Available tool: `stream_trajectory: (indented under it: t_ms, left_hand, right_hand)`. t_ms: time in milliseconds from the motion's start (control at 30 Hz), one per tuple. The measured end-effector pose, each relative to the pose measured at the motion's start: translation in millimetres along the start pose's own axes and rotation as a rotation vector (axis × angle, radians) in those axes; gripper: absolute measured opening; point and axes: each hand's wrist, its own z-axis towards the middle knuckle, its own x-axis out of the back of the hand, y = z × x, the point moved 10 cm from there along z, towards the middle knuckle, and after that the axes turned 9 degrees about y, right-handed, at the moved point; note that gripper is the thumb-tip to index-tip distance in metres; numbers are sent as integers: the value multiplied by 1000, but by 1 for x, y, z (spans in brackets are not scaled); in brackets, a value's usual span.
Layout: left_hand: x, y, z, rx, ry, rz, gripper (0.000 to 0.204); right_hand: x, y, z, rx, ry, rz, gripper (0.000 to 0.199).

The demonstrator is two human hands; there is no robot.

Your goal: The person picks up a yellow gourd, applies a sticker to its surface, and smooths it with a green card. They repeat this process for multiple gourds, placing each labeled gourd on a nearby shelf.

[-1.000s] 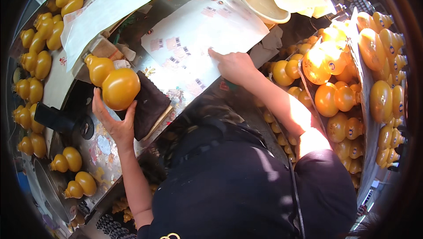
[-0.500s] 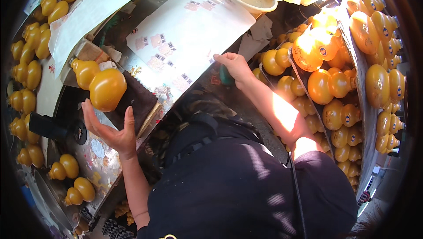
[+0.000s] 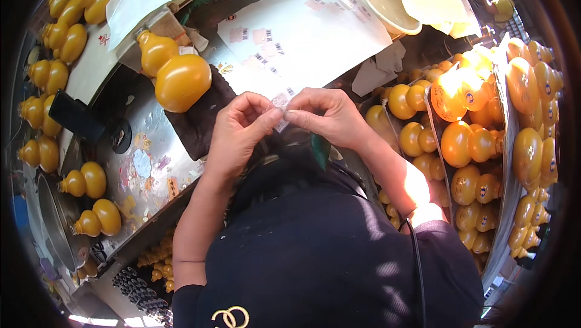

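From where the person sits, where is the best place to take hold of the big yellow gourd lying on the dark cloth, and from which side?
Probably at the narrow waist of the gourd, between its small upper bulb and its wide lower one. It lies on the dark cloth with the small bulb pointing away, so a grip from above, fingers across the waist, seems the safest.

Bench: I look down on a worn metal worktop [image 3: 151,164], its surface patched with stuck-on label scraps.
Centre: a dark cloth pad [image 3: 203,122] lies on it, bearing a large yellow gourd-shaped bottle [image 3: 175,74] on its side.
Far side: a white sticker sheet [image 3: 315,37] and a cream bowl [image 3: 387,4].
Left: a black block [image 3: 75,116], and two small gourd bottles [image 3: 91,198] lying near the edge.
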Motion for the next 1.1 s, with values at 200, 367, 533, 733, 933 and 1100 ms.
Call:
stream_trajectory:
  t_ms: [200,367,533,733,933,1100]
  left_hand:
    - [45,20,-8,-69,183,-310,26]
    - [28,16,-22,-78,88,-140,51]
    - [69,34,-30,-237,327,12,17]
    - [105,84,-37,-571,594,363,14]
    - [123,116,-27,-824,627,779,58]
    - [108,82,-17,-735,594,1011,85]
  right_hand:
    - [-20,0,14,-33,-71,50,9]
    - [-46,-12,22,105,-137,-14,10]
    - [-68,-10,35,33,-158,110,11]
    - [-97,-20,66,64,-120,87,14]
    - [-96,-41,95,165,11,173,14]
    - [-80,-29,107,0,41,327,15]
